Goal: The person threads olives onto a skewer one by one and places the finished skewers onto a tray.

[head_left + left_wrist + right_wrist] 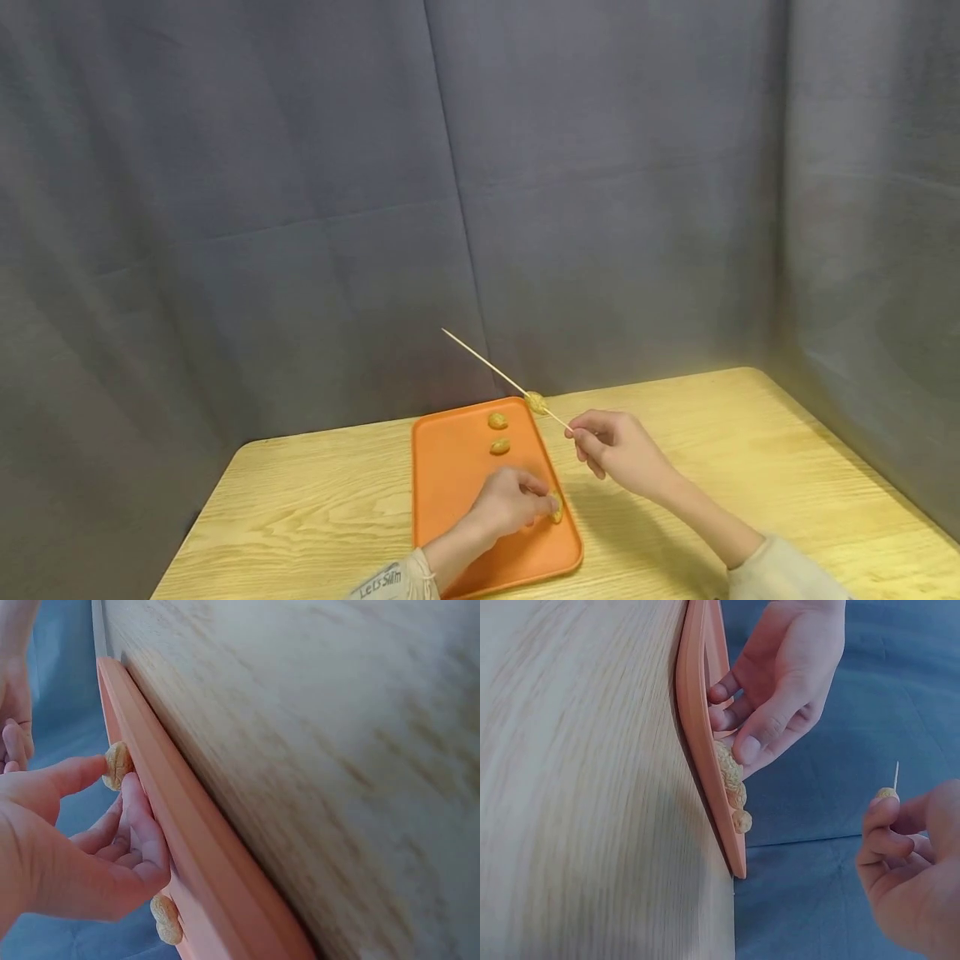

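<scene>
My right hand (628,454) pinches the lower end of a thin wooden skewer (483,360) between thumb and fingers, above the tray's right edge. The skewer slants up to the left, its pointed tip free. One peanut (536,402) is threaded on it, a short way above my fingers. Over the orange tray (446,500), my left hand (506,503) pinches another unshelled peanut (117,766) near the tray's right rim, thumb on one side and index finger on the other. Two more peanuts lie farther back on the tray, one nearer (500,447) and one behind it (497,421).
The tray stands on a light wooden table (322,500), with wood surface on both sides of it. Grey-blue curtains (337,208) hang close behind the table and along its right side.
</scene>
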Demonstrator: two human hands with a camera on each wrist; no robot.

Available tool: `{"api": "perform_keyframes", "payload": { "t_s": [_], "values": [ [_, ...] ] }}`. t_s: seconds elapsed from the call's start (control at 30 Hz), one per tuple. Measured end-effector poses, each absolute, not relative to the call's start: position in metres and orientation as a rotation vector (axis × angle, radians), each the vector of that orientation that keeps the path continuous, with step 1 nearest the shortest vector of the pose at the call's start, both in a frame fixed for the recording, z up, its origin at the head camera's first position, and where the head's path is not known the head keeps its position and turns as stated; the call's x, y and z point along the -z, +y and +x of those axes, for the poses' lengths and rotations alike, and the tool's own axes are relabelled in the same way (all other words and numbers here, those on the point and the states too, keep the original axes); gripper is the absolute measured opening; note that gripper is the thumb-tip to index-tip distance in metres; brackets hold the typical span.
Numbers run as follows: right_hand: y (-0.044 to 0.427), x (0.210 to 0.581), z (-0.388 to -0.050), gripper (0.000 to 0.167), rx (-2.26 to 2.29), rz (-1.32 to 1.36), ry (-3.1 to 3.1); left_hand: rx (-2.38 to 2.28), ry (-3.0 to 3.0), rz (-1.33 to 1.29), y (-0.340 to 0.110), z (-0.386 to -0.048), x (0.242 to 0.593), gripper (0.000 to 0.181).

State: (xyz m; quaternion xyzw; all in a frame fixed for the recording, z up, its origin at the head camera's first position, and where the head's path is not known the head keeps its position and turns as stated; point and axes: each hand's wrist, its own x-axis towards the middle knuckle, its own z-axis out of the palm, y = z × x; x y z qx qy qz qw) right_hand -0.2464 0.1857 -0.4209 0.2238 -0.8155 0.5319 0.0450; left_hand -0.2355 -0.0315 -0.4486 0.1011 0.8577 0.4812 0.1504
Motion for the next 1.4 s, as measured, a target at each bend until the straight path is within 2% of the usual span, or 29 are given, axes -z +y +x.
{"api": "perform_keyframes", "payload": {
  "t_s": [0.47,0.8,1.07,1.23,1.4],
  "values": [
    [0.179,0.421,-0.253,0.011,-1.626,0.692,-2.475,-1.497,2.421,0.202,-0.048,-0.247,0.444,0.023],
    [0.177,0.414,-0.248,0.012,-1.655,0.684,-2.474,-1.784,2.259,0.166,-0.086,-0.255,0.417,0.047],
    [0.180,0.406,-0.235,0.012,-1.680,0.722,-2.463,-2.193,1.834,0.118,-0.121,-0.262,0.405,0.061],
    [0.180,0.401,-0.226,0.011,-1.666,0.762,-2.447,-2.426,1.568,0.080,-0.142,-0.268,0.404,0.055],
    [0.179,0.393,-0.218,0.011,-1.664,0.805,-2.428,-2.580,1.387,0.099,-0.158,-0.273,0.403,0.034]
  ]
}}
